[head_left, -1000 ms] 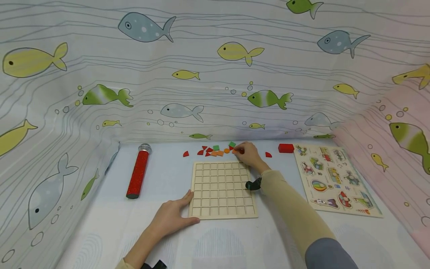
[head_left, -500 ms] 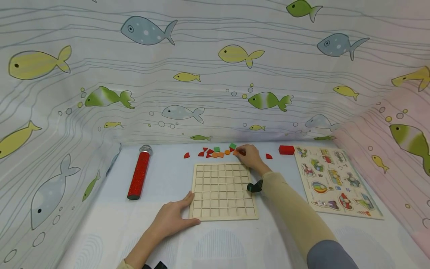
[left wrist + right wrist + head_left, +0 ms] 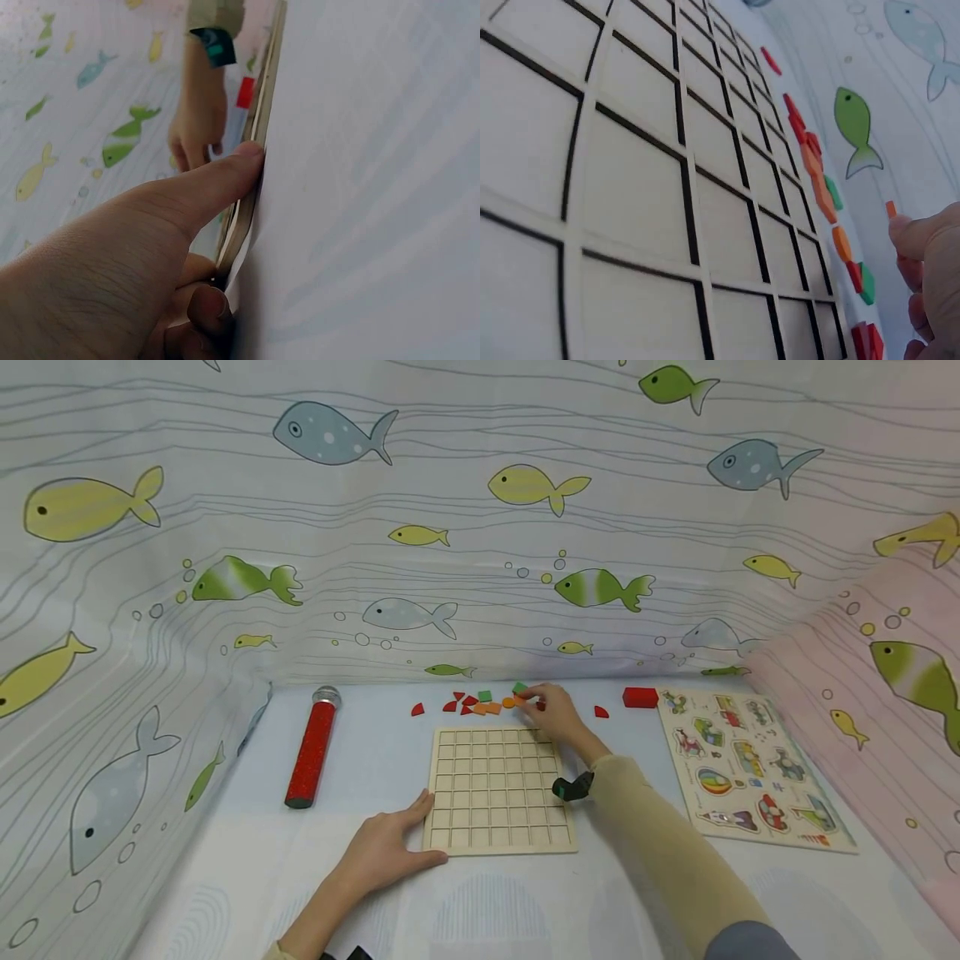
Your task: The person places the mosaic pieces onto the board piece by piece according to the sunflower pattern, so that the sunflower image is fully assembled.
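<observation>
Wooden grid board [image 3: 497, 789] steadied by flat left hand [image 3: 390, 852]; right hand [image 3: 551, 712] pinches orange piece [image 3: 890, 209].

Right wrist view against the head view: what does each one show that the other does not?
Only the right wrist view shows the small orange piece pinched at the fingertips of the right hand.

Only the head view shows the left hand resting on the board's near left corner, the red tube, the red block and the picture puzzle.

Both show the empty grid board and the row of coloured pieces behind it.
</observation>
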A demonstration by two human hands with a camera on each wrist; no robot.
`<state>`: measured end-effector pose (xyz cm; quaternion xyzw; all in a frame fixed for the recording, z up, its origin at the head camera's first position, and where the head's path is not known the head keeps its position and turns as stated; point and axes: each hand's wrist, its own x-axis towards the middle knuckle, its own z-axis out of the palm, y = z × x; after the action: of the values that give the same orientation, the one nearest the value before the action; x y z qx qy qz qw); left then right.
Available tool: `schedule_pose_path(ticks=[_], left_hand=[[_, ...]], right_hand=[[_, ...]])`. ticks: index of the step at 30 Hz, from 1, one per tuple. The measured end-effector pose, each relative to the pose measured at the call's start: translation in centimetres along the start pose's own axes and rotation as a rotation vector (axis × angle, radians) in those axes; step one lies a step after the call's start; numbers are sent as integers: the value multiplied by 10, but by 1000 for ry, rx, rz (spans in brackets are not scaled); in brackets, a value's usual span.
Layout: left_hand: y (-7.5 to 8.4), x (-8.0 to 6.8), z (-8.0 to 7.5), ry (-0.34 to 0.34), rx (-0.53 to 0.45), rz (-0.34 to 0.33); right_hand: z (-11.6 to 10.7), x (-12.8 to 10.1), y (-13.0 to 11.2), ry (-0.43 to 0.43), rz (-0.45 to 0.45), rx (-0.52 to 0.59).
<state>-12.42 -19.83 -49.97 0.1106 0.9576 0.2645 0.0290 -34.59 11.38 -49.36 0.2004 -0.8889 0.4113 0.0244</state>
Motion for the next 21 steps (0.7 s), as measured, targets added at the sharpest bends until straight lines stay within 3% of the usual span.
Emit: schedule_pose_path(ticks=[15,21], left_hand=[[0,0,0,9,17,15],[0,-1,0,12,17,29]], right_hand=[[17,-36,-30,-29,-175,14],[29,-47,-33,-53,-179,-4]])
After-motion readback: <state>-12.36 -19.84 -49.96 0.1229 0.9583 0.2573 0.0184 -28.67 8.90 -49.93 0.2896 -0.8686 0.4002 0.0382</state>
